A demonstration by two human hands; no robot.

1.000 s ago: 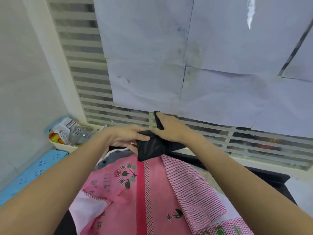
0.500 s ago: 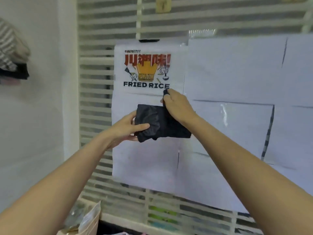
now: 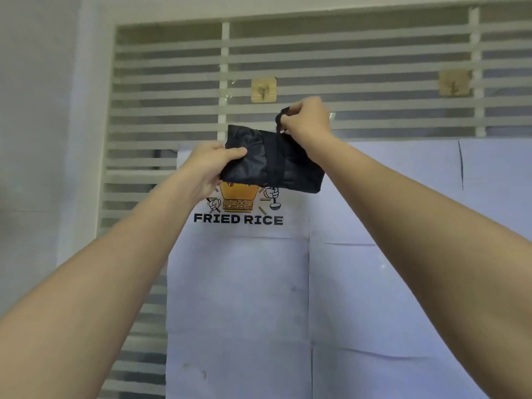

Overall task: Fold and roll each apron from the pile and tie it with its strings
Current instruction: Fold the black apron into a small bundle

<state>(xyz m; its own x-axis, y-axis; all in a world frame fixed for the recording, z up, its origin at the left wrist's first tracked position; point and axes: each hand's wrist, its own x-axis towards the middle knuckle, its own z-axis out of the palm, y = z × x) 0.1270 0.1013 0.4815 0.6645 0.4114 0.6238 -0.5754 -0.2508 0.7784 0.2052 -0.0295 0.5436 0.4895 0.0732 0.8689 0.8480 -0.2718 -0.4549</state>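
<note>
A white slatted window grille [image 3: 345,53] fills the wall ahead, with two square adhesive hooks [image 3: 263,89] stuck to its bars and sheets of white paper [image 3: 374,283] taped across its lower part; one sheet carries a printed "FRIED RICE" poster [image 3: 238,219]. Both bare arms reach up in front of the grille. Between them, held in the air at the grille's mid-height, is a rolled black apron [image 3: 273,159], a compact bundle lying roughly level, its lower edge covering the top of the poster. A black apron string [image 3: 272,156] runs once around its middle. The left hand [image 3: 210,168] grips the bundle's left end, thumb across the front. The right hand [image 3: 306,118], above the bundle's right part, pinches the string's loop in curled fingers.
</note>
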